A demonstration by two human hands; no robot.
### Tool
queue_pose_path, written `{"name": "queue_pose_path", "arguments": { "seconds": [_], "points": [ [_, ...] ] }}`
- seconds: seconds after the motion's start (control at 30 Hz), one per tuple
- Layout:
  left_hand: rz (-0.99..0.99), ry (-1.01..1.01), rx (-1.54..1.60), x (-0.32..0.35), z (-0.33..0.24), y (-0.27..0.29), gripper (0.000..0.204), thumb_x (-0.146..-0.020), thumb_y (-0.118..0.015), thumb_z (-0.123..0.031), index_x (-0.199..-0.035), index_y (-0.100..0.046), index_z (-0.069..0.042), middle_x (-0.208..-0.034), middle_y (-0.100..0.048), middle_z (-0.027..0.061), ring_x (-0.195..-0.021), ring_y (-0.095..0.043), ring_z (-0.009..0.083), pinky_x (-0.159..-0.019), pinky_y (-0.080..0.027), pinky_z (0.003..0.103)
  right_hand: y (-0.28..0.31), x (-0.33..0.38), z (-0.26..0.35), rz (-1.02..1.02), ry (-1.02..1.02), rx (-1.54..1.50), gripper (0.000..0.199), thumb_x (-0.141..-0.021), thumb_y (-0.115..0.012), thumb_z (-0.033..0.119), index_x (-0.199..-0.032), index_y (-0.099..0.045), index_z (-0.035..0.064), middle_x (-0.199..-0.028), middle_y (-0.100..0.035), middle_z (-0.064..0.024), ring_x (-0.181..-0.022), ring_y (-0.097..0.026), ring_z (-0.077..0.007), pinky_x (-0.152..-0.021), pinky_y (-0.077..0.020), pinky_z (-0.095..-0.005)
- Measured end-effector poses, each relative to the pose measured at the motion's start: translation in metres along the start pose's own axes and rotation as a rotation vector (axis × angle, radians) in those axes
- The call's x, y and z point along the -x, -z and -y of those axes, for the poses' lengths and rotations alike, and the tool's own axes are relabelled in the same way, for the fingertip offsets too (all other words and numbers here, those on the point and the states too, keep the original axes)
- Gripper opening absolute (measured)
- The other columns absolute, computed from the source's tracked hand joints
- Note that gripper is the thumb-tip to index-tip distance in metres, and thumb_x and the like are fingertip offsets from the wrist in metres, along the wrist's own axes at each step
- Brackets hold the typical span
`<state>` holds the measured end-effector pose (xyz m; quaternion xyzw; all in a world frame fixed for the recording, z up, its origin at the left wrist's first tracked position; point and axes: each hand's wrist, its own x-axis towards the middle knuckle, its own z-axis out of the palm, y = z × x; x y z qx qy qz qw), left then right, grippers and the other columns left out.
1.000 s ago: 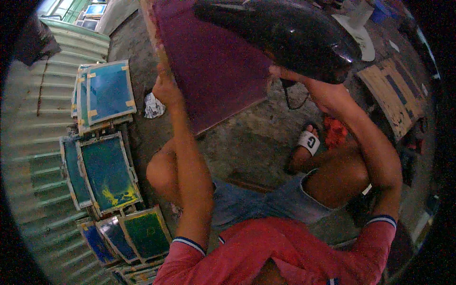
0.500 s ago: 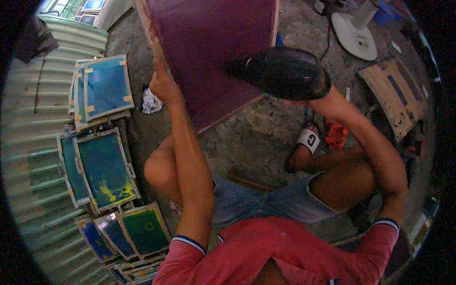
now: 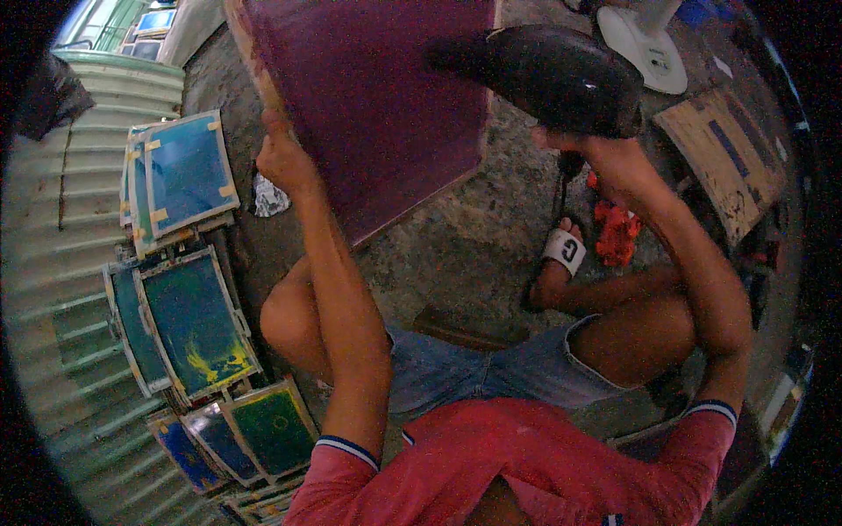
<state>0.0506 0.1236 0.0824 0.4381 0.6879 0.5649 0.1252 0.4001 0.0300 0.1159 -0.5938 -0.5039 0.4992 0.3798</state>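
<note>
A large dark purple screen in a wooden frame [image 3: 377, 123] stands tilted in front of me. My left hand [image 3: 288, 162] is closed around its left edge, fingers wrapped on the wood. Over on the right, my right hand [image 3: 614, 162] grips a black hair dryer [image 3: 566, 83] by the handle, which is mostly hidden in the fist. The dryer's nozzle points left at the purple surface, overlapping it in view; the gap between them is hard to judge. A dark cord hangs below the right hand.
Several framed screens with blue mesh [image 3: 189, 171] and green mesh [image 3: 197, 316] lean along a corrugated metal wall [image 3: 53, 351] at left. A white fan base [image 3: 645, 53], a brown board [image 3: 724, 162] and an orange-red plastic bag [image 3: 618, 235] lie right. Crumpled paper [image 3: 270, 197] sits by my left hand.
The hair dryer and my right hand have moved up and to the right. My left hand and the frame shift slightly left in view, still held.
</note>
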Motion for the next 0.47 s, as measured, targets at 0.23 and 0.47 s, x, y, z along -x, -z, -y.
{"name": "queue_pose_path", "arguments": {
  "seconds": [0.23,0.47],
  "points": [
    [0.115,0.041,-0.180,0.000,-0.015,0.004,0.067,-0.087,-0.052,-0.057,-0.083,-0.067,0.007,-0.074,-0.065,0.0104,-0.070,-0.057,0.0185,-0.066,-0.043,0.035,0.002,-0.002,0.004,-0.139,-0.052,-0.121,0.038,-0.074,-0.074,0.018,-0.107,-0.061,0.0042,-0.098,-0.062,-0.0034,-0.089,-0.054,-0.0171,-0.083,-0.0412,-0.0320],
    [-0.110,0.046,-0.203,-0.070,-0.004,0.053,0.067,-0.090,-0.042,-0.059,-0.091,-0.067,0.003,-0.088,-0.065,0.0143,-0.083,-0.059,0.0255,-0.079,-0.046,0.041,0.039,-0.037,0.004,-0.279,-0.135,-0.443,0.042,-0.074,-0.074,0.016,-0.112,-0.060,0.0044,-0.102,-0.062,-0.0042,-0.095,-0.055,-0.0189,-0.086,-0.0430,-0.0354]
  ]
}}
